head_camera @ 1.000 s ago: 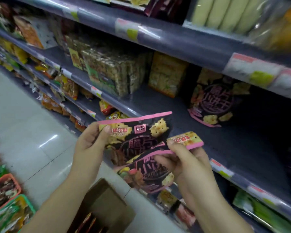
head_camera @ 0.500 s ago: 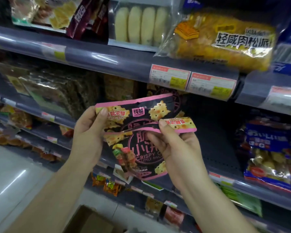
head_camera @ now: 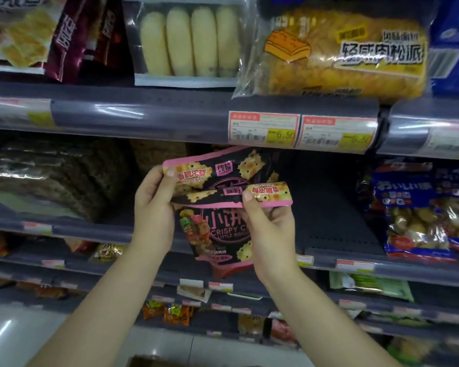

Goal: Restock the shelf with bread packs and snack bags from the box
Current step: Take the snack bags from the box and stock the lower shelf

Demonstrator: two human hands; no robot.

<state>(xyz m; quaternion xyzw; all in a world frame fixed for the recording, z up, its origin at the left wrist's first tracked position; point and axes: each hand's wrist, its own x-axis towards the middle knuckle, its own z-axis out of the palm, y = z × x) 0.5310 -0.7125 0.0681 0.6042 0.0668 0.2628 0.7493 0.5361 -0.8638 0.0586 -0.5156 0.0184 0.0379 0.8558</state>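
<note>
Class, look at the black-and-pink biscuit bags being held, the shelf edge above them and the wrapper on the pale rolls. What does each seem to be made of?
Biscuit bags: probably printed plastic film, fairly matt; they bend and crease in the hands.
Shelf edge: looks like clear glossy plastic strip over grey, probably metal, shelving; it shows bright streaks.
Roll wrapper: clear, shiny plastic film; the rolls show through.

I observe both forearms raised forward, converging. Left hand [head_camera: 154, 205] curled, thumb on top, pinching. Right hand [head_camera: 269, 229] curled likewise, thumb uppermost, fingers hidden behind its grip.
</note>
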